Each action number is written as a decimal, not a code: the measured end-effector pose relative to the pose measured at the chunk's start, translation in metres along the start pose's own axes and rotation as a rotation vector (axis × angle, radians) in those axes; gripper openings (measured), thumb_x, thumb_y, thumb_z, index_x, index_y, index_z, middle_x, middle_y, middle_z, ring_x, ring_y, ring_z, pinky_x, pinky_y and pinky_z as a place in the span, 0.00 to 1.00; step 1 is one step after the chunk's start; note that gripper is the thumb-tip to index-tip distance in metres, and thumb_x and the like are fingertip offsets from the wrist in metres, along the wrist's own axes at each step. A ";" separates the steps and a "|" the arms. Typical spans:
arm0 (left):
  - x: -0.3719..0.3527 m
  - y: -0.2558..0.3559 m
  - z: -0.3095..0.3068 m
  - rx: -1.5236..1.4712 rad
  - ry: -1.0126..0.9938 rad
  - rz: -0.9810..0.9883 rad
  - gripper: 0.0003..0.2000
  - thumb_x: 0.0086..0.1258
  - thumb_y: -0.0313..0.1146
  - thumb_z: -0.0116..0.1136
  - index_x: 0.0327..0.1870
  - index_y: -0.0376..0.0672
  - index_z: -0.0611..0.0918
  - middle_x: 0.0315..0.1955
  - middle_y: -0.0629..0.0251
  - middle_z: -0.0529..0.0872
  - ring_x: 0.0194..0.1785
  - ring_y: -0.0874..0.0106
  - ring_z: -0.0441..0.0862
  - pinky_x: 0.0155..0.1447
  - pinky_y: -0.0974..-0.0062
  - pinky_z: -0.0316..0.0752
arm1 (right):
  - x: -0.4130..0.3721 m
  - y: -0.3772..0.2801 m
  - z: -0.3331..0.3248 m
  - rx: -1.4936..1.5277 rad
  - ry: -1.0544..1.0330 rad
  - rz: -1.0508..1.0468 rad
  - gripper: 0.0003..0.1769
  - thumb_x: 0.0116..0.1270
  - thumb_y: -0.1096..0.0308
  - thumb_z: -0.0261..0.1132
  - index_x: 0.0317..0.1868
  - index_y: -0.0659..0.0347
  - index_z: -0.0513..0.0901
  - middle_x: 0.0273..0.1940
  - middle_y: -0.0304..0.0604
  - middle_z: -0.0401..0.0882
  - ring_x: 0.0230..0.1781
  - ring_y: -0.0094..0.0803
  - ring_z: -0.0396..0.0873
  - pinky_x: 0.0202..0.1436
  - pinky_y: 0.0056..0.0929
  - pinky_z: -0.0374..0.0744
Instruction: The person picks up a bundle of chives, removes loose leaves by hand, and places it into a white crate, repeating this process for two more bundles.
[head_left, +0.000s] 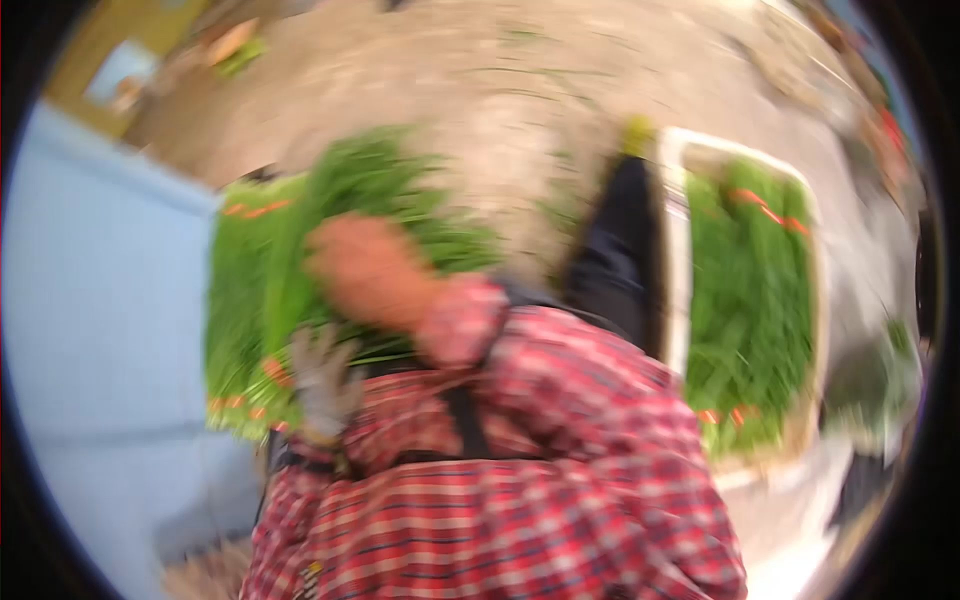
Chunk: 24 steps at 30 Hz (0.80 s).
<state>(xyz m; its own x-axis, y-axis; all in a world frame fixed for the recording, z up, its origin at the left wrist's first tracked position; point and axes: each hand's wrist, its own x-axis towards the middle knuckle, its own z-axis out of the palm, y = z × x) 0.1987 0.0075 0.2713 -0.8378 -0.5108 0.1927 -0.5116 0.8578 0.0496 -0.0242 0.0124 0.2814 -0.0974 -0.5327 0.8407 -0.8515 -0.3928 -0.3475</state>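
Long green stalks (375, 170) lie loose across the lap, beside bundles of the same greens (238, 290) tied with orange bands on the left. My right hand (365, 270), bare and blurred, rests over the loose stalks; its fingers are smeared by motion. My left hand (325, 385), in a pale glove, is at the lower end of the bundles, near an orange band (276, 372), with its fingers apart. Whether it grips any stalks is unclear.
At the right stands a white crate (676, 290) holding banded greens (750, 310). A light blue surface (110, 290) fills the left side. Stray stalks lie on the brown floor (430, 70). A dark trouser leg (615, 250) extends beside the crate, near a clear plastic bag (870, 395).
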 end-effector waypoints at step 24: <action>0.174 -0.148 0.025 -0.815 -0.721 -0.197 0.24 0.69 0.37 0.51 0.66 0.41 0.69 0.65 0.50 0.69 0.68 0.58 0.66 0.70 0.69 0.60 | -0.074 -0.036 0.016 -0.094 -0.361 0.384 0.28 0.48 0.60 0.69 0.49 0.61 0.73 0.46 0.46 0.71 0.52 0.43 0.67 0.54 0.47 0.66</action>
<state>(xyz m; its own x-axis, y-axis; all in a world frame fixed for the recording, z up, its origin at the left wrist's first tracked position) 0.1243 -0.2095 0.2732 -0.8058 -0.3284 -0.4927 -0.5913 0.4029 0.6986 0.0214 0.0542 0.2250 -0.2417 -0.8554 0.4581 -0.8334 -0.0588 -0.5496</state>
